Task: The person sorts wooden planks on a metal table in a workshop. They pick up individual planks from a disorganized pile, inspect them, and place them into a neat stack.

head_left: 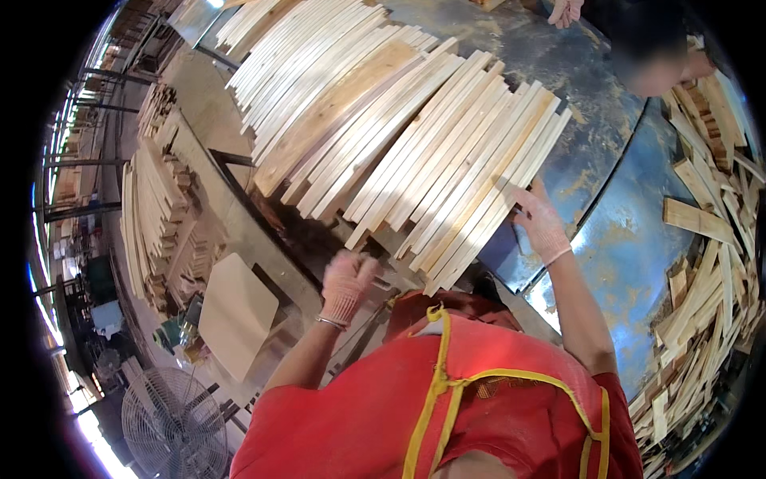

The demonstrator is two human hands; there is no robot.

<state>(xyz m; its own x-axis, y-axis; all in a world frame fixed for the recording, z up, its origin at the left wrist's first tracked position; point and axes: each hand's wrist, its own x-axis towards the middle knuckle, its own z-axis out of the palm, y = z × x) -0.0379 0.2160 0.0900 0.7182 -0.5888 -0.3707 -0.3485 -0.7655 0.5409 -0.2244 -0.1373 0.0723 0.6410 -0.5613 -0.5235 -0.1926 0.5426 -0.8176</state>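
Long pale wooden strips [471, 152] lie side by side in a row, their near ends uneven. My right hand [541, 225], in a light pinkish work glove, rests against the right edge of this row with its fingers apart. In a matching glove, my left hand [349, 281] is curled into a loose fist just off the near ends of the strips. Its palm is hidden, so I cannot make out whether anything is in it. Left of the row lies a wider brown board [335, 100], with more strips [299, 60] beyond it.
A dusty bluish metal table [614, 239] extends to the right. Wood offcuts [710, 303] are heaped at the far right. Another person's gloved hand [565, 11] shows at the top right. Stacked lumber [152, 215], a pale panel [237, 315] and a caged fan [171, 423] stand at the left.
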